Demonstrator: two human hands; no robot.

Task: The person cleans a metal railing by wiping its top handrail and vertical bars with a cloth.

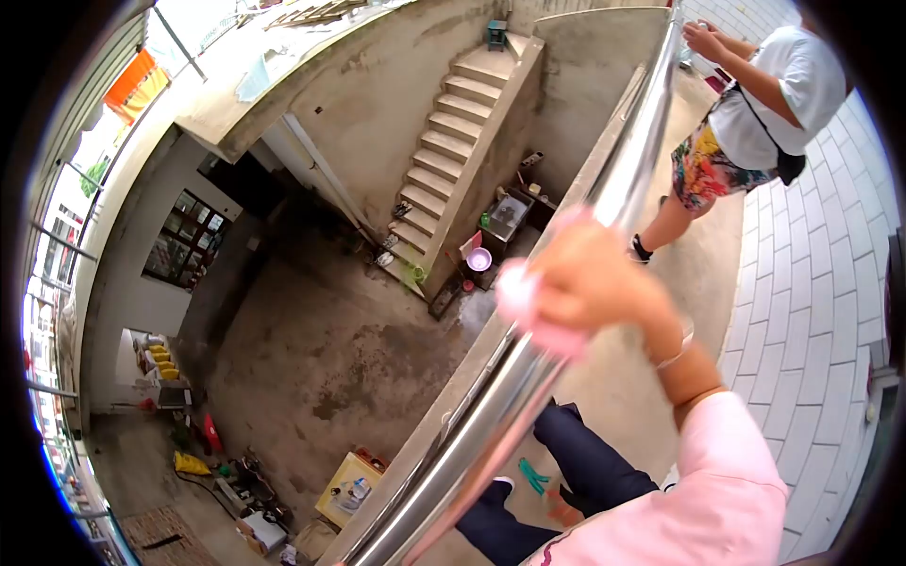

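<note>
My right hand [599, 283], blurred by motion, is closed around a pink cloth [557, 316]. The cloth is pressed against the top of a shiny metal handrail [514, 382], and parts of it stick out on both sides of my fingers. A bracelet [675, 347] circles my wrist below a pink sleeve [727, 443]. I cannot see my left hand clearly anywhere. By my dark trousers [590, 457] on the floor lies a green strip-like object [533, 476], with a small orange-brown patch nearby that I cannot make out.
Another person [769, 94] stands farther along the walkway beside a white tiled wall [793, 283]. Beyond the rail, a courtyard [311, 330] lies well below, with concrete stairs [444, 160], a metal sink [507, 215], a purple basin [479, 258] and a yellowish table [344, 481].
</note>
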